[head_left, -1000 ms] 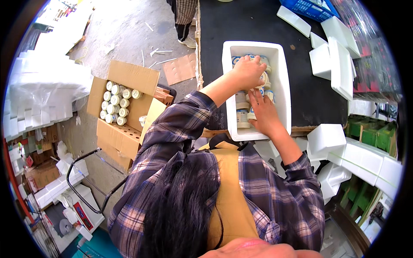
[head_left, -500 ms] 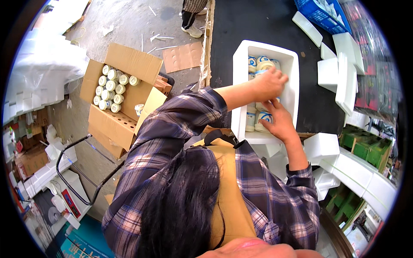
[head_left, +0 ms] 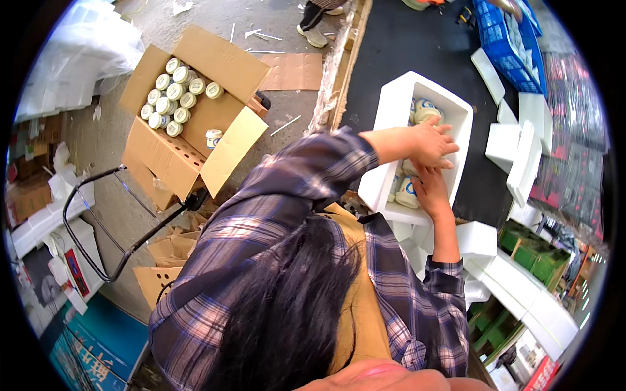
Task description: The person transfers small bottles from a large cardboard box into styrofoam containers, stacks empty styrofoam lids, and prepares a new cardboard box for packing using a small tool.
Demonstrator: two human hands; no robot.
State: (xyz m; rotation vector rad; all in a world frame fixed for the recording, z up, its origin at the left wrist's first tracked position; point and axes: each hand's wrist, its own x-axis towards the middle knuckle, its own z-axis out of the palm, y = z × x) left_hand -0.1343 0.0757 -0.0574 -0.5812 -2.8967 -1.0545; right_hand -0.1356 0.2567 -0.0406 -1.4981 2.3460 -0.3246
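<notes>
Inside a white foam box (head_left: 462,169) stand and lie several cream-coloured jars (head_left: 428,112) with blue markings. My left hand (head_left: 427,144) reaches across the box above the jars, its fingers spread and holding nothing that I can see. Close beneath it, along the box's right side, is my right hand (head_left: 433,193), fingers stretched toward the left hand and thumb apart. A jar with a blue ring mark (head_left: 407,193) lies beside that thumb. Both hands hide the jars in the middle of the box.
The foam box rests on a black tabletop (head_left: 404,49). On the left, an open cardboard carton (head_left: 218,114) holds more jars (head_left: 166,105). A blue crate (head_left: 501,49) and white foam pieces (head_left: 503,140) lie to the right. A black metal handle (head_left: 68,225) stands lower left.
The view has shifted, so the foam box now sits lower and further right. My left hand's fingers have spread, and my right thumb has drawn back from the jar.
</notes>
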